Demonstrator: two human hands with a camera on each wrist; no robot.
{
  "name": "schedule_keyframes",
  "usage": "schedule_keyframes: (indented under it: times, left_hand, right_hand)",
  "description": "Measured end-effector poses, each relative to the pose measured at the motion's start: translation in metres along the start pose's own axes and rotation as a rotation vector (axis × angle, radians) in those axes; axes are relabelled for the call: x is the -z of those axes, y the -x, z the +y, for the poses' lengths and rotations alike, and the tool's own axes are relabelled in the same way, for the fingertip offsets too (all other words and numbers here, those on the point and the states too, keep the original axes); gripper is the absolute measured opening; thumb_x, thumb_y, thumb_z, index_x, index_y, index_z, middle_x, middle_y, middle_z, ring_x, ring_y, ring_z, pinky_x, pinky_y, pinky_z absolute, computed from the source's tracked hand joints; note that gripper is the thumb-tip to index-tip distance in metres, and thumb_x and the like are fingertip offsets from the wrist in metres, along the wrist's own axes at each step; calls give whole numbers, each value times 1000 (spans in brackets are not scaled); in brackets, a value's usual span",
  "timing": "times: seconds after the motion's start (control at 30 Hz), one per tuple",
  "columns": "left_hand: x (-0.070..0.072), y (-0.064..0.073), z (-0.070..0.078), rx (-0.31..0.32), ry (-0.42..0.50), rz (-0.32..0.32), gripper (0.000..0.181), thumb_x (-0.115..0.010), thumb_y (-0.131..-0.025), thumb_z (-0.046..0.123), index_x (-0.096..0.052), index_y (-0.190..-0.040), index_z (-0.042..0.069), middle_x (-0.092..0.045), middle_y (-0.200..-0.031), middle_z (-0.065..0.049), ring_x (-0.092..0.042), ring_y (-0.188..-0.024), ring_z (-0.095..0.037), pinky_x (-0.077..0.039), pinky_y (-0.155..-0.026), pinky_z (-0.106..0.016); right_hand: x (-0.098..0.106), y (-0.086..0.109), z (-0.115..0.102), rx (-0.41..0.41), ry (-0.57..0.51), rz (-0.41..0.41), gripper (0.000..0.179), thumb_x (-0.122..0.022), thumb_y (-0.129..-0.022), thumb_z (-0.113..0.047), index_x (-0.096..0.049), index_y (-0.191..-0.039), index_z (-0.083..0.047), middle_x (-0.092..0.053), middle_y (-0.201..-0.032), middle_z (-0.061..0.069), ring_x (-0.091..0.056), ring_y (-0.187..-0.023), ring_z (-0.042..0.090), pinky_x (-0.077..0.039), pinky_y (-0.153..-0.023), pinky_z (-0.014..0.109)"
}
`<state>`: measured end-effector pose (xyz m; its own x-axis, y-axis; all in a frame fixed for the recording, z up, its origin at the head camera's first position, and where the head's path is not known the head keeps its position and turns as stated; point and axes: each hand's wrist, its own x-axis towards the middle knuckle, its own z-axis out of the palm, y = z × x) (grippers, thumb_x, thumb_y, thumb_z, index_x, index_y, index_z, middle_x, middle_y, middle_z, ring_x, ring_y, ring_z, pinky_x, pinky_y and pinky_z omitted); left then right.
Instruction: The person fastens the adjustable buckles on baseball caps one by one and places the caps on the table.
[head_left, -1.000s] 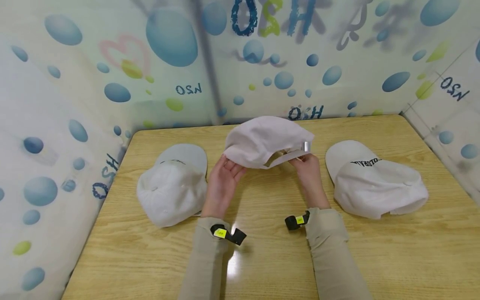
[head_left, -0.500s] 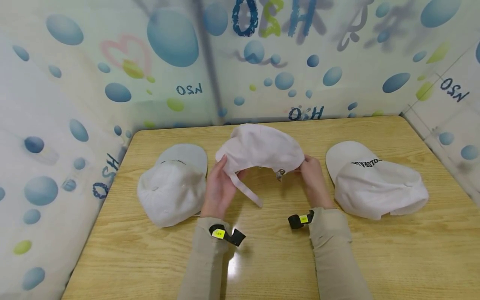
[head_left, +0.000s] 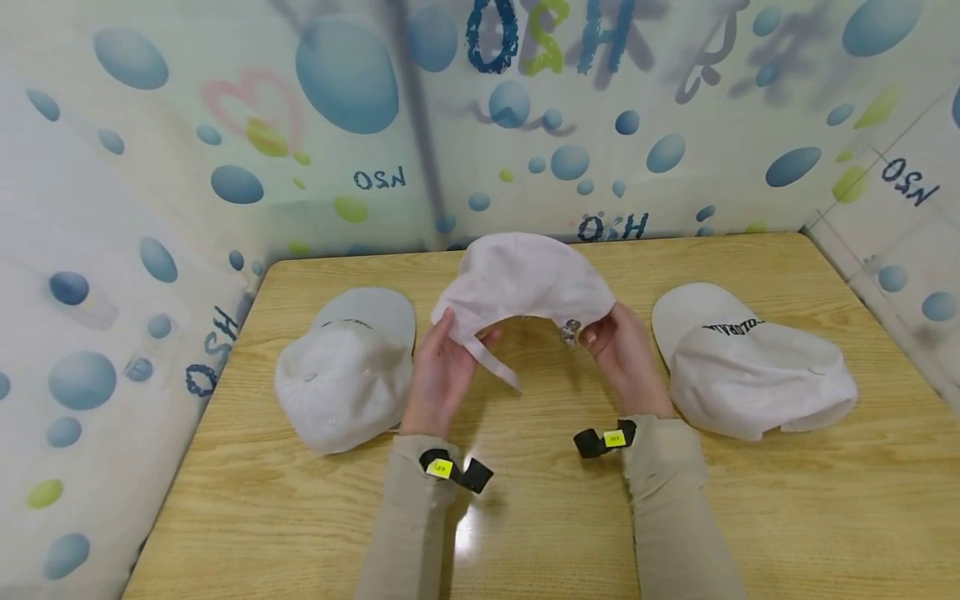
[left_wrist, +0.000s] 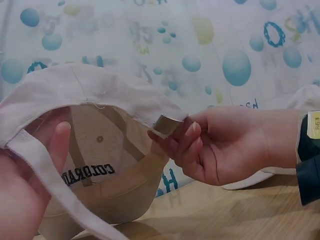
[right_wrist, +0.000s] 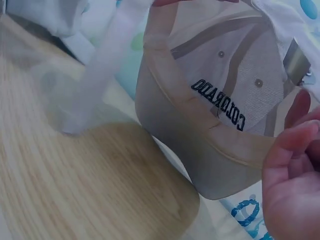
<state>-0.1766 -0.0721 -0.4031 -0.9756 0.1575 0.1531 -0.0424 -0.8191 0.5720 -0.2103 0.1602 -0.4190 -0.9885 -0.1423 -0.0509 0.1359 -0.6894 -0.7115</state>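
Both hands hold up a pale baseball cap (head_left: 525, 275) above the table, its back opening facing me. My left hand (head_left: 438, 371) grips the cap's left edge, thumb in front. From that side a loose strap (head_left: 495, 367) hangs free, undone from the metal buckle (left_wrist: 167, 124) on the other side. My right hand (head_left: 628, 358) pinches the right edge beside the buckle. Inside the crown, the back of black COLORADO lettering (right_wrist: 220, 102) shows in the right wrist view, with the brim (right_wrist: 200, 165) below it.
A second white cap (head_left: 341, 383) lies on the wooden table (head_left: 540, 517) to the left. Another white cap with dark lettering (head_left: 757, 367) lies to the right. A wall (head_left: 480, 125) with blue bubble prints stands behind the table.
The back strap has come out of the buckle and now hangs loose from the left side. The cap has tilted to show its opening, then risen slightly.
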Motion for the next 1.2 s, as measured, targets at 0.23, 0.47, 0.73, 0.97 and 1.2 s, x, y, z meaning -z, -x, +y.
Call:
schedule_keyframes:
  times: [0.23,0.47,0.73,0.97,1.2]
  left_hand:
    - [-8,1,2,-53,-314,-4,31,-52,-91,13,-45,-120,7,-51,-116,-13,-48,-108,-35,-29,-94,-55]
    - [-13,4,3,-4,-759,62,45,-61,-86,24,-39,-124,14,-47,-121,-8,-47,-111,-22,-34,-95,-40]
    - [-10,3,-2,69,-1027,78,42,-67,-79,34,-47,-110,15,-52,-106,-7,-50,-96,-18,-44,-78,-34]
    - [-9,4,-13,213,-1369,29,44,-59,-80,51,-52,-112,21,-54,-110,3,-52,-96,-14,-44,-77,-34]
    - [-3,2,-37,318,-1291,17,58,-59,-77,55,-47,-121,19,-59,-98,-4,-58,-81,-24,-47,-63,-35]
  right_hand:
    - [-1,1,-4,31,-91,-84,28,-27,-93,-6,-52,-81,-4,-51,-77,7,-48,-58,16,-43,-52,24]
    - [-5,0,-5,58,-50,-187,26,-29,-95,-9,-55,-91,-5,-50,-87,7,-50,-70,18,-43,-54,25]
    - [-7,3,-7,88,47,-190,21,-33,-94,-2,-54,-96,-1,-50,-83,10,-51,-64,16,-45,-53,25]
    - [-9,6,-5,58,118,-140,20,-38,-91,3,-56,-100,-1,-56,-78,9,-56,-61,15,-49,-55,25]
    - [-11,5,-5,62,149,-102,25,-38,-89,6,-58,-100,-4,-56,-82,8,-58,-67,15,-51,-60,26]
